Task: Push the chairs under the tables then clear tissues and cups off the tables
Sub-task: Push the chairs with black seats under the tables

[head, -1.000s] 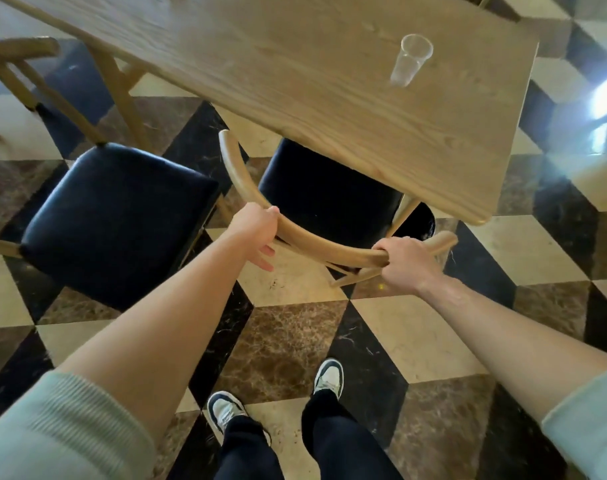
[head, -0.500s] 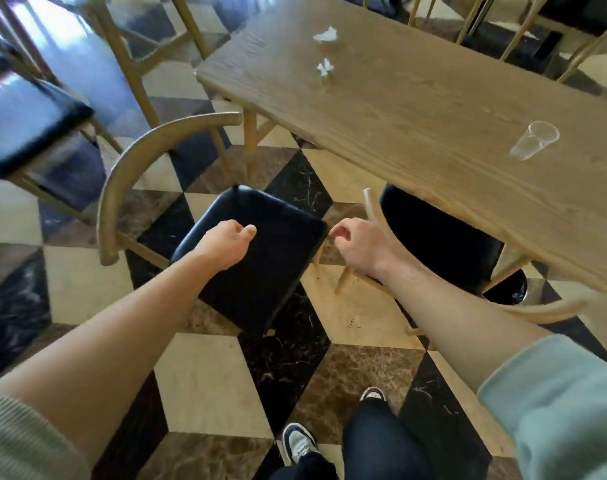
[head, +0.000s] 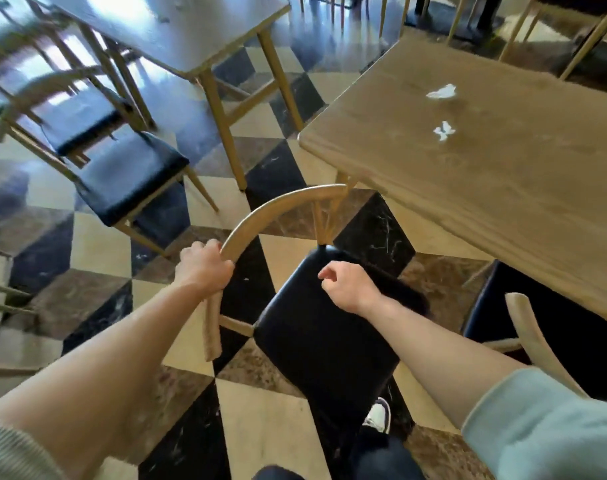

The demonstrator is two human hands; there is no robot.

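Note:
A wooden chair with a curved backrest and black seat stands out from the near table, turned sideways to it. My left hand grips the backrest's curve. My right hand hovers over the seat, fingers loosely curled, holding nothing. Two crumpled white tissues lie on the table: one tissue farther back, a smaller tissue nearer. A second chair sits tucked under the table at right. No cup is in view.
Another table stands at the upper left with two black-seated chairs pulled out beside it. More chair legs line the far side. The floor is checkered marble; my feet are beside the chair.
The view swung left, so the cup left the frame. My left hand closed on the sideways chair's backrest. My right hand left the tucked chair and moved over the black seat.

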